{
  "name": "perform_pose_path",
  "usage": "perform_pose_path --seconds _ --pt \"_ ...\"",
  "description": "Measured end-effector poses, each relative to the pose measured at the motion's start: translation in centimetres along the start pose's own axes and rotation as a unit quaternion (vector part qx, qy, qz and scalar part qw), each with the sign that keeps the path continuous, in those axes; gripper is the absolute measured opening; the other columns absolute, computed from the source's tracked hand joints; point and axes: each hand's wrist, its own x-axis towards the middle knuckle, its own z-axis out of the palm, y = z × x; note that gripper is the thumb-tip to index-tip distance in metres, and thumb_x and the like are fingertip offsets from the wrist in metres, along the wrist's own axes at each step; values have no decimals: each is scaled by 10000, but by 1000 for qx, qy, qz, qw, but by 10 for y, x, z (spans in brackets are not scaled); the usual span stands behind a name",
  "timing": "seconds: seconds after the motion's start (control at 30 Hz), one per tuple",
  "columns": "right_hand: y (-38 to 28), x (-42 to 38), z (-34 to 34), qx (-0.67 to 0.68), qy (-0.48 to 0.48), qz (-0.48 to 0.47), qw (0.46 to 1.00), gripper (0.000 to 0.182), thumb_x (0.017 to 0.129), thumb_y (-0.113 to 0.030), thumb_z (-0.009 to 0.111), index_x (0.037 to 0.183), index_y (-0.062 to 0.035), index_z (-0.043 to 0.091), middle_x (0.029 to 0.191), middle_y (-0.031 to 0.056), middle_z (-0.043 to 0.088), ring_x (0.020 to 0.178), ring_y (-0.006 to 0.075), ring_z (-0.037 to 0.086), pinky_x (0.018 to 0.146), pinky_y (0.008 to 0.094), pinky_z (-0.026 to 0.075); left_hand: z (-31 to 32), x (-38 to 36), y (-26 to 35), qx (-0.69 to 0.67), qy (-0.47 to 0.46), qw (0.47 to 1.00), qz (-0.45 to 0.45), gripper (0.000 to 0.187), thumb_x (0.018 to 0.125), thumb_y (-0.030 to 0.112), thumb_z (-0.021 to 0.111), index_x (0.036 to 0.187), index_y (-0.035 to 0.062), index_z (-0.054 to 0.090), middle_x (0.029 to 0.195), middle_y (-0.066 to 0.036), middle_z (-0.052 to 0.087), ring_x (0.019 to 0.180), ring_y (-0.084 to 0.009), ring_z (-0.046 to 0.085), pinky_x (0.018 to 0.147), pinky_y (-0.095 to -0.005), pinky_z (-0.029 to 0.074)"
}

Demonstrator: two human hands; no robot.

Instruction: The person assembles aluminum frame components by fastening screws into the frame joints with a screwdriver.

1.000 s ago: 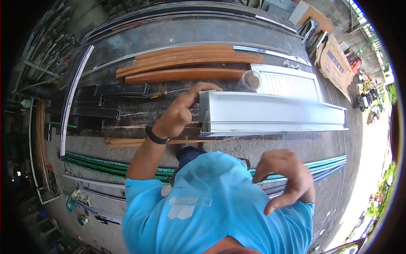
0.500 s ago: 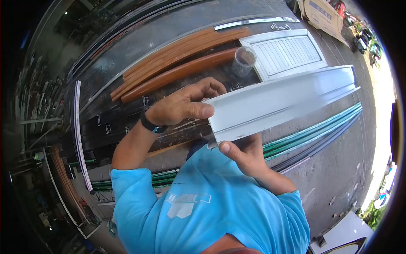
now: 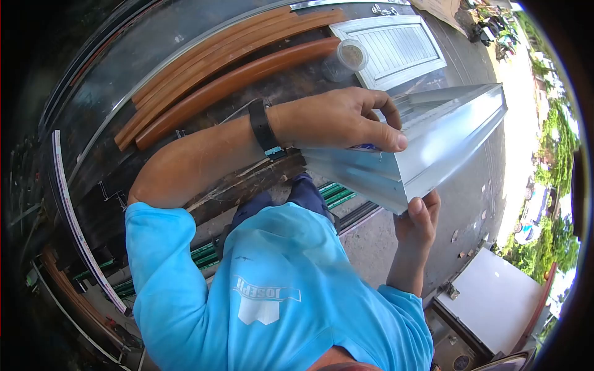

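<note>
A shiny silver-white bent metal panel point(image 3: 451, 133), folded lengthwise with angled faces, is held in front of me to the right. My left hand point(image 3: 365, 120), with a black wristband point(image 3: 263, 127), grips its upper near edge, thumb on the outer face and fingers curled over. A small blue patch shows beneath that hand. My right hand point(image 3: 419, 224) pinches the panel's lower near corner between thumb and fingers. The fingertips behind the metal are hidden.
Brown profiles point(image 3: 235, 68) lie on a dark bench beyond my left arm. Near them are a clear plastic cup point(image 3: 345, 60) and a white louvred panel point(image 3: 396, 52). Green-wrapped bars point(image 3: 337, 195) lie low by my legs. A white board point(image 3: 495, 284) stands at lower right.
Both hands and the metal panel have moved right. The panel has turned, so its folded inner faces now show. My left arm stretches farther across.
</note>
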Motion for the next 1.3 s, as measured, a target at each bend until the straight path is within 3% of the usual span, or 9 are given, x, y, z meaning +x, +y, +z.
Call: perform_pose_path --seconds 0.2,0.27,0.4,0.5,0.57,0.67,0.97,1.1,1.3 --pt "46 -3 -39 187 -73 -29 979 672 893 -337 795 1359 72 535 1317 190 636 1157 281 657 1003 402 528 -40 -27 -33 237 180 947 118 653 948 391 737 1417 25 468 1273 -119 651 1172 -179 609 993 -316 492" --pt "110 -1 -93 69 63 25 995 629 932 -322 750 1357 82 523 1326 205 623 1159 295 656 972 415 548 -67 -53 -69 24 267 955 129 521 977 301 716 1378 40 509 1228 -91 650 1118 -142 608 957 -289 503" --pt "167 75 -120 238 -59 153 957 444 969 -245 714 1311 16 605 1162 138 709 1035 220 684 873 363 555 -92 -135 -192 197 466 857 -103 467 910 235 755 1303 62 572 1189 -133 654 1111 -254 635 957 -394 508" --pt "212 160 -82 -379 18 27 925 263 968 -171 692 1193 -33 688 983 118 754 891 209 704 762 351 538 -71 -183 -237 487 437 731 -193 581 850 194 771 1377 118 540 1313 -140 579 1219 -334 548 1053 -448 446" --pt "229 213 -67 -484 -42 -71 871 241 912 -167 733 1110 -32 701 920 140 745 837 276 712 749 367 543 -59 -199 -252 547 420 679 -253 641 833 182 770 1418 135 513 1364 -144 534 1260 -368 498 1070 -477 424" --pt "250 260 -65 -649 -117 -92 746 228 864 -157 752 1055 -40 709 919 167 741 870 351 713 771 393 550 -63 -203 -262 531 425 688 -253 649 848 115 730 1448 142 483 1343 -141 529 1231 -364 511 1030 -493 439" --pt "234 295 -73 -486 -33 -68 871 250 852 -142 749 1077 -41 710 909 174 740 804 331 716 752 412 549 -68 -201 -267 414 486 746 -188 542 887 26 636 1411 48 498 1149 -160 626 990 -339 621 865 -449 506" --pt "227 280 -87 -547 -104 -28 830 175 855 -163 732 985 -47 744 887 164 737 817 326 717 746 420 551 -10 -184 -244 -15 610 766 -203 424 955 46 584 1376 19 541 1097 -103 654 916 -204 644 804 -346 526" --pt "254 266 -59 -616 -130 -54 775 199 834 -242 747 961 -90 768 881 143 740 846 364 702 768 468 549 40 -177 -227 30 553 814 -175 434 945 56 628 1368 -4 554 1194 -110 656 1075 -181 639 934 -307 506"
